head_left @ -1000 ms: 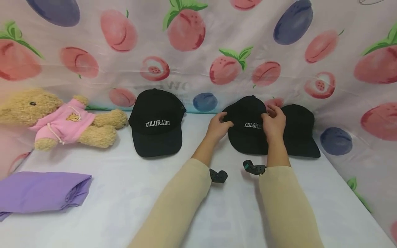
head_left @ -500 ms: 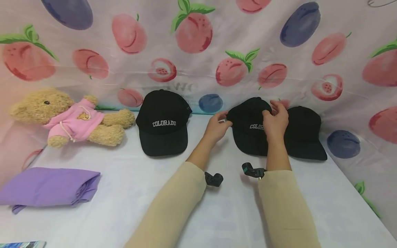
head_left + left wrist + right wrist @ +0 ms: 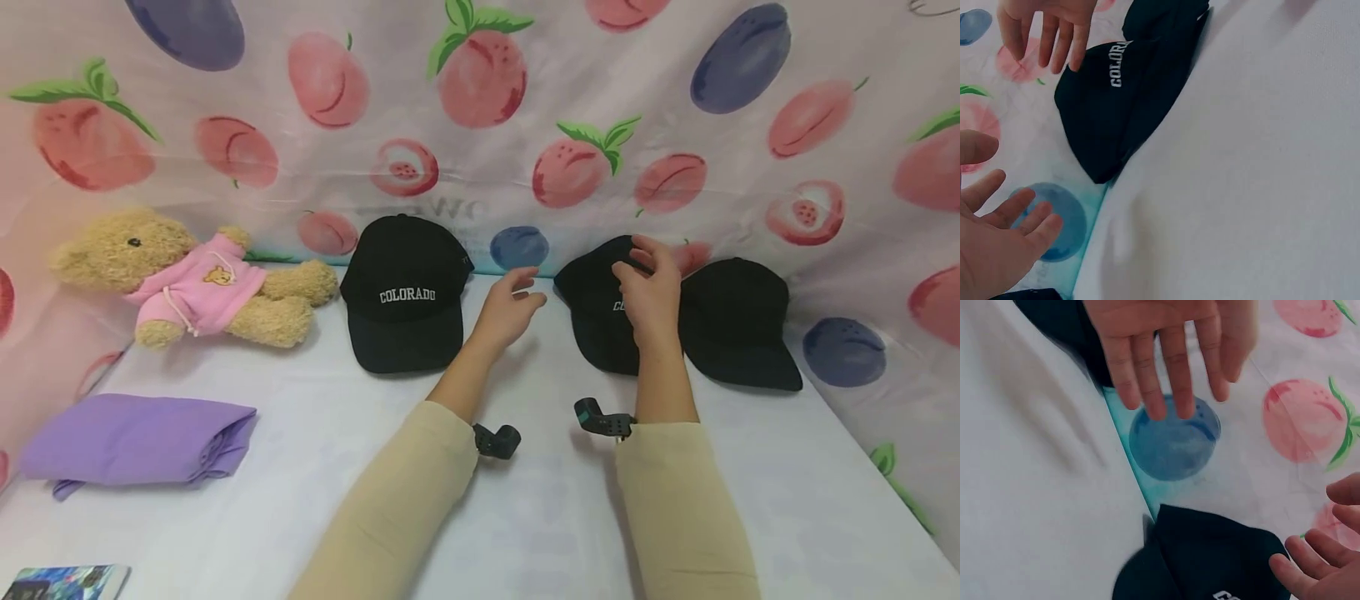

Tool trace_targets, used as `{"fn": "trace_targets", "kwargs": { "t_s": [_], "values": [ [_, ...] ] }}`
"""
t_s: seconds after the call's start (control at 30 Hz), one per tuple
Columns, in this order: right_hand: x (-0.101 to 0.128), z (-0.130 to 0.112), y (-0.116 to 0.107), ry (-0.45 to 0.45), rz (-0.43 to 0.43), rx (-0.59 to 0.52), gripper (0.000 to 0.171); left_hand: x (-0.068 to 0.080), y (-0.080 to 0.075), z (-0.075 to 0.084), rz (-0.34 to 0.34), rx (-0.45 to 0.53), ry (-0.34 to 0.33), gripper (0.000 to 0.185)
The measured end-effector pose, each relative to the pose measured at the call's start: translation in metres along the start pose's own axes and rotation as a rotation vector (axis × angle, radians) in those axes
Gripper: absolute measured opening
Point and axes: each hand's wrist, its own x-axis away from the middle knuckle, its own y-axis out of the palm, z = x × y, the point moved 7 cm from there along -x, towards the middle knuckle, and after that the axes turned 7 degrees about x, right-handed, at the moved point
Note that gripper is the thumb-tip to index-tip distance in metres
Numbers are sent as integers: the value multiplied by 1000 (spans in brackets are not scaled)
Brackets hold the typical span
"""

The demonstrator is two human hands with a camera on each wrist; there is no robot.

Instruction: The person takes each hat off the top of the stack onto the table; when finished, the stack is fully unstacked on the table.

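Three black caps stand in a row at the back of the white surface. The left cap (image 3: 405, 258) and middle cap (image 3: 591, 279) have white COLORADO lettering; the right cap (image 3: 738, 308) shows none and sits close beside the middle one. My left hand (image 3: 504, 312) hovers between the left and middle caps, fingers apart, holding nothing. My right hand (image 3: 654, 296) is over the middle cap's right side, covering part of its lettering. In the right wrist view, the spread fingers of my right hand (image 3: 1329, 569) lie at the crown of that cap (image 3: 1204, 550), not curled round it.
A teddy bear (image 3: 202, 292) in a pink top lies at the back left. Folded purple cloth (image 3: 142, 442) lies in front of it, and a colourful flat item (image 3: 67, 582) at the near left corner. Fruit-patterned fabric (image 3: 465, 167) hangs behind the caps.
My left hand has let go of the middle cap and moved left. My right hand has shifted slightly on its right side and loosened. The head view has turned left, bringing in the colourful flat item.
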Motion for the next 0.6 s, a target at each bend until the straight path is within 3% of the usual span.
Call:
{"fn": "trace_targets", "kwargs": {
  "t_s": [0.33, 0.6],
  "values": [
    [15, -6, 28, -41, -204, 15, 55, 23, -27, 21, 15, 5, 34, 47],
    [24, -15, 47, -91, -329, 17, 58, 38, -45, 24, 45, 15, 61, 47]
  ]
}}
